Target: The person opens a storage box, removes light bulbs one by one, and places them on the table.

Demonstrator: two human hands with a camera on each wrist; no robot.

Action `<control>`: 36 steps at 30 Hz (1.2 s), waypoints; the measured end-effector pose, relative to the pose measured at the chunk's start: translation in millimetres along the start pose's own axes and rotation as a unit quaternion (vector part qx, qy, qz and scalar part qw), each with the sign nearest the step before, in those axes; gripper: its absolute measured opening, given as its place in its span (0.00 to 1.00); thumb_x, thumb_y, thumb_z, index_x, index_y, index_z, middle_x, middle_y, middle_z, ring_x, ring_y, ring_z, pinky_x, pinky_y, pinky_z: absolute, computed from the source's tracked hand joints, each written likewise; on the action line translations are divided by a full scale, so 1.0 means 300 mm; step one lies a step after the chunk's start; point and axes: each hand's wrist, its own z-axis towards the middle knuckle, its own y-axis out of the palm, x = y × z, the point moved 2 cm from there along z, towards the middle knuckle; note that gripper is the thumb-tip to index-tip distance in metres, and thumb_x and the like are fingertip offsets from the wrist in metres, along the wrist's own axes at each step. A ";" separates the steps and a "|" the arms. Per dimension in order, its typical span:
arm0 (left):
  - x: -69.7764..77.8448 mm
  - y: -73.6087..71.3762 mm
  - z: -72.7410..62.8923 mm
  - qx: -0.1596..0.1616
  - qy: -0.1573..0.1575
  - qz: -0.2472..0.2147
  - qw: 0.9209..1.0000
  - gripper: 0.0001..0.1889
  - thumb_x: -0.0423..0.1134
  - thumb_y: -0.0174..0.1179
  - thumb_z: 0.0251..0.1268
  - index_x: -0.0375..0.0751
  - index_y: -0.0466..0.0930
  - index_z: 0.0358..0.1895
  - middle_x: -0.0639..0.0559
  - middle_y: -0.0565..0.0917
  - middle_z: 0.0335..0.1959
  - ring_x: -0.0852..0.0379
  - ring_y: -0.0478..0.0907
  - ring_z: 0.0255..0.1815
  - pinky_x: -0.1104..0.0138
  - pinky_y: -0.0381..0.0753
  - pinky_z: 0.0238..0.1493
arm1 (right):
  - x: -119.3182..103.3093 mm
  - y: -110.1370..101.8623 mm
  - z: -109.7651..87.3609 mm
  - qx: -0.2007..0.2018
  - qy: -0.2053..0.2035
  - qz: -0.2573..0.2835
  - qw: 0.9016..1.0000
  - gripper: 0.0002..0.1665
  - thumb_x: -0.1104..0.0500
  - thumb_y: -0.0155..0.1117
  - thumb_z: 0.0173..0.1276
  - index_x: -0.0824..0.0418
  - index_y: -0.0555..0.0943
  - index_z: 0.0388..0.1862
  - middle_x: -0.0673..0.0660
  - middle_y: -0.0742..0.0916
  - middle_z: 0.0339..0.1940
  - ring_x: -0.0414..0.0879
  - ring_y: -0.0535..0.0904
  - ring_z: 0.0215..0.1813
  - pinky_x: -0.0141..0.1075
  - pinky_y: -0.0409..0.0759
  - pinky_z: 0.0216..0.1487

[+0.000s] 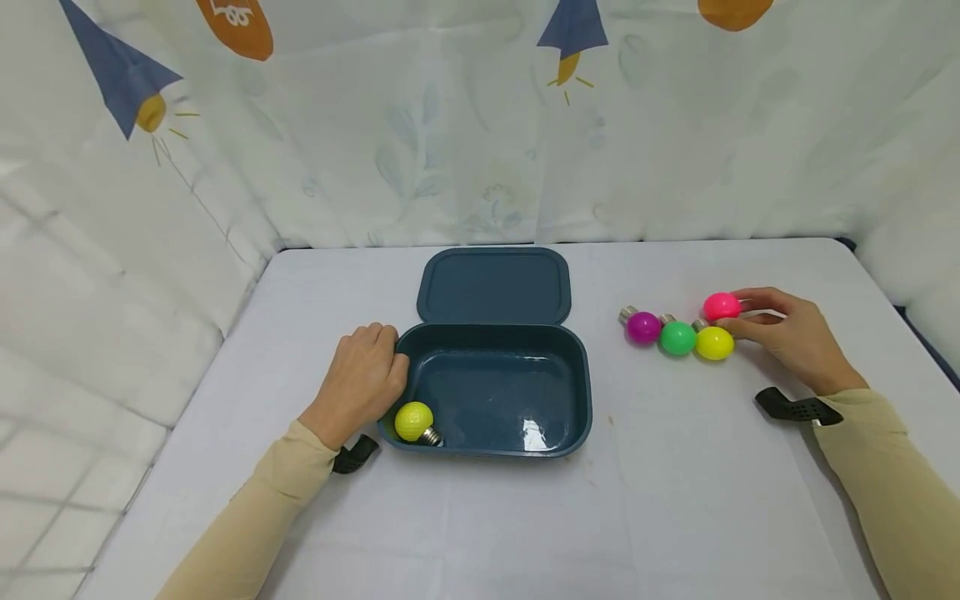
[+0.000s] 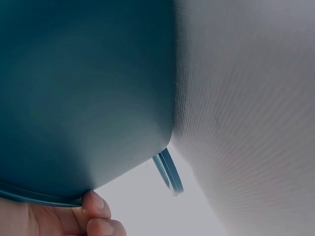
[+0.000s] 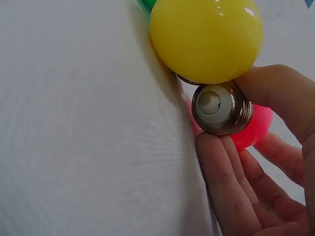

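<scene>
My left hand [image 1: 360, 379] grips the left rim of a dark blue plastic box [image 1: 491, 392]; the left wrist view shows curled fingers [image 2: 96, 201] at its rim, beside the box's outer wall [image 2: 88, 98]. A yellow light bulb [image 1: 414, 421] lies in the box's near left corner. On the right, my right hand [image 1: 787, 329] pinches a pink light bulb [image 1: 722, 306]. Thumb and fingers surround its metal screw base [image 3: 221, 108] in the right wrist view. Close by lies another yellow bulb [image 1: 715, 343], with a green bulb [image 1: 678, 338] and a purple bulb [image 1: 643, 327] to its left.
Behind the box lies its flat dark blue lid [image 1: 493, 285], near the far edge of the white-covered table [image 1: 510, 525]. A patterned white curtain [image 1: 465, 125] hangs behind the table, and white fabric [image 1: 90, 333] stands along the left side.
</scene>
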 end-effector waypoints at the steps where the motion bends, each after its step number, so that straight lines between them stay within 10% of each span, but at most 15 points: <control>1: 0.000 0.000 0.000 -0.001 -0.001 -0.001 1.000 0.09 0.32 0.47 0.65 0.37 0.69 0.26 0.48 0.65 0.22 0.49 0.62 0.24 0.62 0.59 0.31 | -0.003 0.001 0.000 -0.001 0.001 -0.005 1.000 0.40 0.32 0.66 0.67 0.48 0.72 0.73 0.38 0.77 0.57 0.32 0.73 0.50 0.32 0.69 0.50; 9: 0.000 -0.001 -0.002 0.008 0.004 0.001 1.000 0.09 0.31 0.46 0.65 0.37 0.69 0.25 0.48 0.65 0.21 0.49 0.62 0.23 0.62 0.59 0.29 | -0.021 0.002 0.000 -0.029 0.018 0.004 0.999 0.47 0.28 0.55 0.72 0.56 0.66 0.78 0.67 0.73 0.74 0.67 0.70 0.72 0.64 0.70 0.70; 16: -0.003 -0.003 -0.004 0.018 0.015 0.002 1.000 0.10 0.31 0.47 0.66 0.37 0.69 0.25 0.48 0.64 0.21 0.49 0.61 0.22 0.63 0.58 0.28 | -0.029 0.002 0.007 -0.016 0.026 -0.002 1.000 0.50 0.26 0.44 0.74 0.59 0.65 0.79 0.67 0.78 0.70 0.22 0.82 0.40 0.47 0.82 0.64; 23: 0.008 -0.002 0.007 0.024 0.026 0.011 0.999 0.12 0.31 0.46 0.65 0.39 0.65 0.22 0.49 0.62 0.20 0.50 0.59 0.20 0.64 0.55 0.26 | -0.032 -0.021 0.002 -0.005 0.032 0.025 0.999 0.48 0.27 0.44 0.76 0.60 0.63 0.79 0.67 0.76 0.70 0.19 0.80 0.36 0.66 0.69 0.71; 30: 0.035 0.009 0.030 0.047 0.053 0.023 0.997 0.13 0.30 0.47 0.64 0.40 0.63 0.20 0.49 0.60 0.19 0.51 0.57 0.19 0.64 0.53 0.24 | -0.054 -0.082 -0.004 0.035 0.012 0.023 0.999 0.42 0.30 0.50 0.75 0.57 0.68 0.74 0.55 0.79 0.62 0.20 0.81 0.39 0.20 0.81 0.44; 36: 0.051 0.016 0.048 0.038 0.036 0.018 0.998 0.13 0.32 0.46 0.65 0.40 0.64 0.20 0.49 0.61 0.19 0.50 0.59 0.20 0.64 0.54 0.26 | -0.143 -0.122 -0.017 0.069 -0.005 0.021 0.997 0.38 0.31 0.54 0.74 0.53 0.72 0.71 0.37 0.80 0.49 0.26 0.83 0.39 0.17 0.76 0.42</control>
